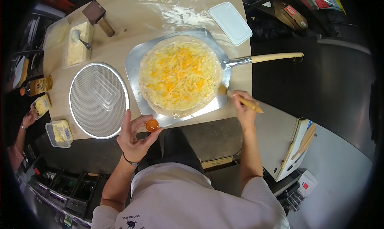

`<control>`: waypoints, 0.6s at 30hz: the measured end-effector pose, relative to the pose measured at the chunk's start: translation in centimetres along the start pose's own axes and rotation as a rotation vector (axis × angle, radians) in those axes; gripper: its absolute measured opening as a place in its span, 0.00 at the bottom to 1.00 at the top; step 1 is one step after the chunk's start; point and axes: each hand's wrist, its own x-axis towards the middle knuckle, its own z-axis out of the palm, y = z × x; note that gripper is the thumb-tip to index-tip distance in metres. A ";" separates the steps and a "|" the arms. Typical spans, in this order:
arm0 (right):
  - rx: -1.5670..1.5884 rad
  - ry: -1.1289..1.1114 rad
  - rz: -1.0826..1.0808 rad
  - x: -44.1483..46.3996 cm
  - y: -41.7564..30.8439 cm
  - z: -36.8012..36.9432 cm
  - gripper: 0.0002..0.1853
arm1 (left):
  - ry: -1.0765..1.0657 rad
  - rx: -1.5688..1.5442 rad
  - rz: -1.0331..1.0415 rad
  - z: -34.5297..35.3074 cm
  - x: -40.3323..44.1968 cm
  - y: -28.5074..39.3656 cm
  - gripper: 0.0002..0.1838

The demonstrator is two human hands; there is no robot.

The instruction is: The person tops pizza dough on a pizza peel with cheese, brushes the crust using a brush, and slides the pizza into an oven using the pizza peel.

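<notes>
My right hand (243,105) is closed round the wooden handle of a pastry brush (251,104). The brush's bristles meet the right edge of a raw pizza (180,75) topped with shredded white and orange cheese. Beneath the pizza lies a metal pizza peel (135,65), its wooden handle pointing right over the table edge. My left hand (134,138) pinches a small round cup of orange-brown liquid (152,125) between thumb and fingers, just in front of the peel's near edge.
A round mesh pizza screen (84,109) with a clear plastic lid (106,91) on it lies left. Behind are a tub with a spoon (78,51), a scraper (96,15) and a white lid (231,23). At far left, another person's hand (29,119) holds a cheese container (41,106).
</notes>
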 end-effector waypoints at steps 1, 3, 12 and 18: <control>0.001 0.002 0.001 0.8 0.0 -0.1 0.06 | -0.001 0.000 0.000 0.2 0.2 0.0 0.51; 0.036 0.071 -0.012 2.3 -0.4 -0.5 0.04 | -0.001 -0.001 0.004 0.5 0.3 -0.2 0.51; 0.068 0.073 0.033 1.0 1.1 0.5 0.07 | 0.005 0.009 0.020 1.0 1.3 0.4 0.51; 0.013 0.012 -0.218 9.1 -1.2 2.5 0.06 | -0.028 -0.043 -0.006 1.2 1.2 0.0 0.51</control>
